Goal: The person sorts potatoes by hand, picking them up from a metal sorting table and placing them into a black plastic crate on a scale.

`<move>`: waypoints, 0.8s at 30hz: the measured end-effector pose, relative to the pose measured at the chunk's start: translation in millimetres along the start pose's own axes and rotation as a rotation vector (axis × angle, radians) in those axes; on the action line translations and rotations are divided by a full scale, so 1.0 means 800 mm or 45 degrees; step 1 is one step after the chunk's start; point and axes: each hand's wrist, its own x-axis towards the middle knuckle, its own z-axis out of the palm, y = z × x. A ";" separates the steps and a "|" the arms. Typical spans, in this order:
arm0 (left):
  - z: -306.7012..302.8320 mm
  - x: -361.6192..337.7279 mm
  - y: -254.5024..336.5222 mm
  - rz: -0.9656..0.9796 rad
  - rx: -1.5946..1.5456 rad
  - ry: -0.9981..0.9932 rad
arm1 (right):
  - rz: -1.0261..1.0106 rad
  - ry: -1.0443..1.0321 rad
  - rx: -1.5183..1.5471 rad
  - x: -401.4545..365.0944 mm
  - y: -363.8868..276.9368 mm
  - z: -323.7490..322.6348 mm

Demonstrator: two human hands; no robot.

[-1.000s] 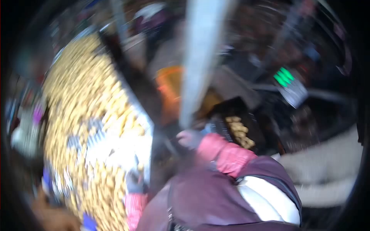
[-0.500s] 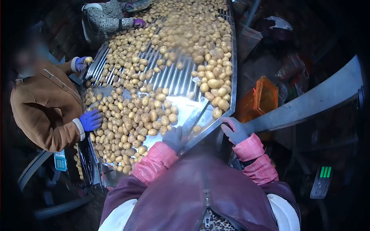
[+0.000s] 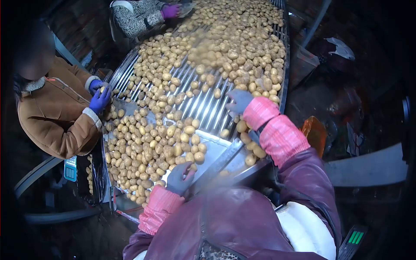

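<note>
My right hand [image 3: 239, 102], in a grey-blue glove and pink cuff, reaches over the metal roller bed [image 3: 197, 102]. Its fingers are apart, with potatoes [image 3: 225, 65] heaped just beyond it and nothing visible in its grasp. Beneath my right wrist lie more potatoes [image 3: 250, 159] along the table's right side. My left hand [image 3: 179, 177], gloved alike, is beside the near edge of the potato pile [image 3: 147, 151]. Its fingers are loosely bent with a gap at the thumb, and I see no potato in them.
A slanted metal divider [image 3: 223, 158] crosses the near corner of the table. At the left, a co-worker in a brown jacket [image 3: 56, 112] holds a potato in purple gloves. Another person's patterned sleeve [image 3: 138, 21] is at the far end. An orange container [image 3: 313, 135] stands right.
My right hand has gone from the table's near edge forward over the rollers. My left hand has shifted slightly left and down. The co-worker's two hands have come together.
</note>
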 end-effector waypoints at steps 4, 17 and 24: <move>0.001 0.017 -0.009 -0.091 -0.065 0.021 | 0.373 0.100 -0.259 0.082 0.067 -0.046; -0.028 0.075 0.000 -0.049 -0.109 0.035 | 0.543 -0.145 -0.603 0.212 0.094 -0.080; -0.028 0.077 -0.002 -0.034 -0.202 0.097 | 0.398 -0.323 -0.507 0.189 0.039 -0.054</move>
